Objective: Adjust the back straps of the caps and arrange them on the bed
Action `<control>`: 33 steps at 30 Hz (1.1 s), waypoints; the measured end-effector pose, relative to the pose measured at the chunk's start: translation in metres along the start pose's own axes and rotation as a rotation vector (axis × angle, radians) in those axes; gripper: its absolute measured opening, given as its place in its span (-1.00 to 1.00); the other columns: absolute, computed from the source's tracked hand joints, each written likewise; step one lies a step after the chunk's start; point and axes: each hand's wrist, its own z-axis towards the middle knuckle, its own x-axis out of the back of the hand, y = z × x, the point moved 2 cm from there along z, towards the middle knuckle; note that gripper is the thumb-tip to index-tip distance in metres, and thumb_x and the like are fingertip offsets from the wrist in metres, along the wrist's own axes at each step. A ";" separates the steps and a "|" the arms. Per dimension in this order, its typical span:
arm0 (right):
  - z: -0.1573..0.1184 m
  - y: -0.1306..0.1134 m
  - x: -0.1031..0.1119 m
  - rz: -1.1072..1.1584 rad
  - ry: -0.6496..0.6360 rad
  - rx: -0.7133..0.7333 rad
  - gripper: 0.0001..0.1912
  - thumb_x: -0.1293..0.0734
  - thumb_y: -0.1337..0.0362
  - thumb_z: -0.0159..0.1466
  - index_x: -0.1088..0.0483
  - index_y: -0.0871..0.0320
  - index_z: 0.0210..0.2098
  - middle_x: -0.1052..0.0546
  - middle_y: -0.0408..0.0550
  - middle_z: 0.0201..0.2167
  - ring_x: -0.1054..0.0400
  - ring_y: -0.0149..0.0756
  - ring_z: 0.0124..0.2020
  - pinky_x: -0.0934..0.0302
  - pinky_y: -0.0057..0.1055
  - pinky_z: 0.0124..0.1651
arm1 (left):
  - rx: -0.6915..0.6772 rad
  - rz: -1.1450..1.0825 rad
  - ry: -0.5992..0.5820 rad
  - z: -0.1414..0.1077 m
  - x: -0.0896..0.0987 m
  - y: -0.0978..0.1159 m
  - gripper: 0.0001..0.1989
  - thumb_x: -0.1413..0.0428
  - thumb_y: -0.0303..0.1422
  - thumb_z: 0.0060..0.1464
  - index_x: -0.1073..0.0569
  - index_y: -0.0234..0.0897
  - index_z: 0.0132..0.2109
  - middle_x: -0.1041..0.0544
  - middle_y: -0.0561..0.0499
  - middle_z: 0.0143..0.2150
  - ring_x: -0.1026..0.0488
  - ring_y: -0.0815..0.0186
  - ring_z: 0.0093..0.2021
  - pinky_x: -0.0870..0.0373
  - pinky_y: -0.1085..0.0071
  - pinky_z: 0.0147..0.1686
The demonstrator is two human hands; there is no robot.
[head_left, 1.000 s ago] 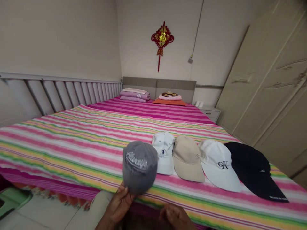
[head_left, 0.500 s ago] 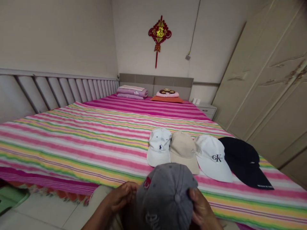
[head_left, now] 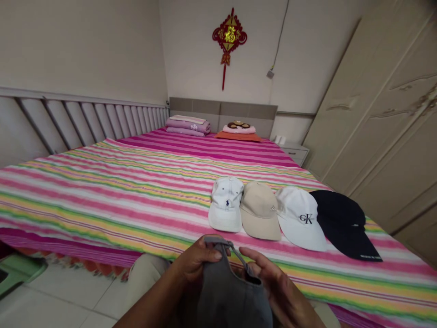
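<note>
A grey baseball cap [head_left: 232, 296] is low in front of me, its back opening and adjustment strap facing up. My left hand [head_left: 196, 262] pinches the rim beside the strap, thumb on top. On the other side, my right hand [head_left: 280, 287] holds the cap's edge near the strap's end, its index finger stretched along the strap. Beyond them, caps lie in a row on the striped bed sheet [head_left: 136, 191]: a small white cap [head_left: 225, 205], a beige cap [head_left: 260, 209], a white cap with dark letters [head_left: 300, 218] and a black cap [head_left: 344, 223].
Folded purple bedding [head_left: 187, 125] and an orange pillow [head_left: 239, 135] are by the headboard [head_left: 246, 111]. A railing [head_left: 102, 114] borders the bed's left side. A wardrobe [head_left: 382, 136] and nightstand [head_left: 293, 152] stand right. A green stool [head_left: 20, 273] is lower left.
The grey cap has been turned over, from crown and front lettering showing to its back strap facing up. My left hand has moved onto the rim; my right hand has shifted toward the strap.
</note>
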 end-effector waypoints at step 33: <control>0.016 -0.014 -0.023 -0.896 0.388 0.229 -0.76 -0.11 0.25 0.24 -0.25 0.19 -0.50 -0.33 -0.17 -0.66 -0.21 -0.43 -0.63 -0.12 -0.51 -0.58 | -0.438 0.971 0.060 -0.017 -0.025 0.005 -0.89 -0.08 -0.42 -0.10 -0.42 -0.36 -0.51 -0.38 0.04 -0.58 -0.27 0.43 -0.54 -0.18 0.52 -0.50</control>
